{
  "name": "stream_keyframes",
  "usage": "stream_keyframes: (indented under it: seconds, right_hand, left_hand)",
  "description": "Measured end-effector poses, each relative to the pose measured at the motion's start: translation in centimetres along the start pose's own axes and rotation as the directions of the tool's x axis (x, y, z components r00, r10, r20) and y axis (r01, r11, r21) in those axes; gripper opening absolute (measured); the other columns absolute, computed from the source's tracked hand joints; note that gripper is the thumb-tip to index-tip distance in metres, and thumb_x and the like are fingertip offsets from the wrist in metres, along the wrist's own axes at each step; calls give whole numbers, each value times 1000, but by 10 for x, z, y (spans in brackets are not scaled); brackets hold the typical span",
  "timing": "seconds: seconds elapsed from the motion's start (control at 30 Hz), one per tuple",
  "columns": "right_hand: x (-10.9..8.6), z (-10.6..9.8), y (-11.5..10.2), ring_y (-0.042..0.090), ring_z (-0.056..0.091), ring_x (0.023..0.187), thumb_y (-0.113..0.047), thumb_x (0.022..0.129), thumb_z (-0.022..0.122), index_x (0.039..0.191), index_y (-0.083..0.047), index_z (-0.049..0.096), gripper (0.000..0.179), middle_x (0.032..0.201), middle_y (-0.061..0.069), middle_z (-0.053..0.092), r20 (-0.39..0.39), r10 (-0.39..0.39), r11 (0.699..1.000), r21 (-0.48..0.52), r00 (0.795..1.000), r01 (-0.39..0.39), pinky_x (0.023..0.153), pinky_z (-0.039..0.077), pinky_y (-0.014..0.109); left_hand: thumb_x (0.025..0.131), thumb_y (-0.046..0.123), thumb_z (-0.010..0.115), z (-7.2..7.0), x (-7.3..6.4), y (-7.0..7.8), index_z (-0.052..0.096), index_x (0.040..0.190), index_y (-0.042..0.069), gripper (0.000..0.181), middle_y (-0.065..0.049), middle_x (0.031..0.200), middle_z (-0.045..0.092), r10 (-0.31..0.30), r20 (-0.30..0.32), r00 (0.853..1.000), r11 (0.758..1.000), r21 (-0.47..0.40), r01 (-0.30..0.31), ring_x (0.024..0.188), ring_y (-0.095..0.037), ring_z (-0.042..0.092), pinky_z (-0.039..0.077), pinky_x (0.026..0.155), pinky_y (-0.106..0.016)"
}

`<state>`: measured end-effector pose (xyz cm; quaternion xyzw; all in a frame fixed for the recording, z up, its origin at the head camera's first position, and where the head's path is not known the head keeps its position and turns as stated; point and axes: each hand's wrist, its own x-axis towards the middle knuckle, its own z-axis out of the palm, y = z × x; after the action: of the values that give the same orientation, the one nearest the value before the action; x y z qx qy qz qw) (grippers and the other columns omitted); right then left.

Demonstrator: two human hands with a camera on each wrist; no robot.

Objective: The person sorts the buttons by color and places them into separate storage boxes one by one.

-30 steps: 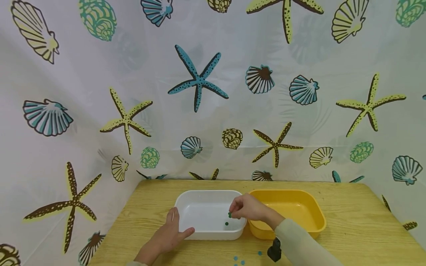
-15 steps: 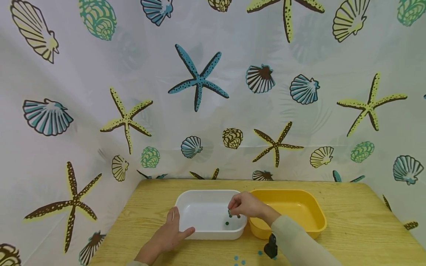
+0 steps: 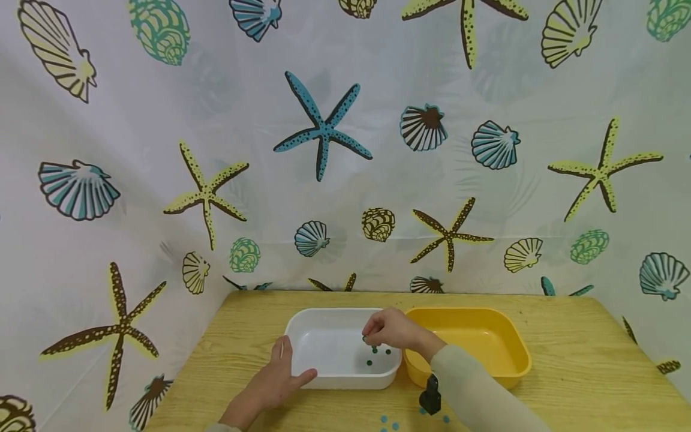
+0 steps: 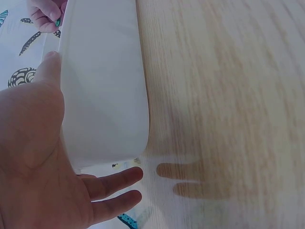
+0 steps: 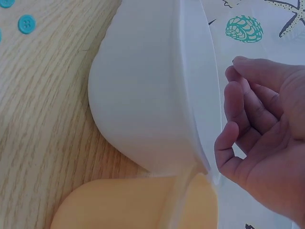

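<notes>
My right hand [image 3: 393, 329] is over the right part of a white plastic tub [image 3: 324, 381], its thumb and forefinger pinching a small green button [image 4: 57, 22]. Several more dark green buttons [image 3: 369, 362] lie on the tub's floor below these fingers. In the right wrist view the other fingers of the right hand [image 5: 259, 102] are loosely bent. My left hand [image 3: 272, 379] rests against the tub's left end, thumb along the front rim. Two of its fingers [image 4: 116, 183] reach straight out past the tub's end wall in the left wrist view.
A yellow tub [image 3: 513, 354] stands right beside the white one, under my right forearm. Several blue buttons [image 5: 26, 24] lie on the wooden table [image 3: 583, 372] in front. A dark device [image 3: 430, 396] hangs at my right wrist. A shell-patterned curtain [image 3: 345, 198] encloses the back and sides.
My right hand has shifted a little to the left and up over the white tub, uncovering green buttons on its floor. My left hand has kept its place.
</notes>
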<state>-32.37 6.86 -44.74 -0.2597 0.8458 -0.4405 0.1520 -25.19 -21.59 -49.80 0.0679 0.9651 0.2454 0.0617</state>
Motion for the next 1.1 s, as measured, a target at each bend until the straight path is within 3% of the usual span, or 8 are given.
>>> stream_keyframes:
  seconds: [0.13, 0.77, 1.1]
  right_hand:
    - [2, 1, -4, 19, 59, 71, -9, 86, 70, 90, -6, 70, 6, 77, -1, 66, -2, 10, 1000, -2, 1000, -10, 68, 49, 29]
    - [14, 10, -8, 15, 56, 71, -11, 87, 68, 93, -6, 71, 8, 80, -1, 66, -76, 69, 998, -11, 995, -70, 66, 49, 28]
    - [12, 8, -4, 16, 57, 73, -9, 89, 66, 106, 2, 69, 20, 84, 2, 66, -94, 58, 998, -5, 994, -59, 68, 50, 30]
  left_hand:
    - [88, 59, 54, -1, 0, 1, 3, 144, -16, 107, -31, 150, 7, 1, -1, 1000, 1000, 3, -1, 97, -36, 59, 49, 77, -49]
    - [87, 59, 55, -1, -3, 2, 4, 143, -17, 107, -33, 149, 8, 6, -20, 1000, 1000, -3, -6, 98, -39, 58, 47, 81, -51]
    - [88, 58, 55, -2, -3, 2, 3, 144, -16, 106, -33, 149, 7, 13, -10, 1000, 1000, -14, -13, 98, -37, 58, 48, 81, -50]
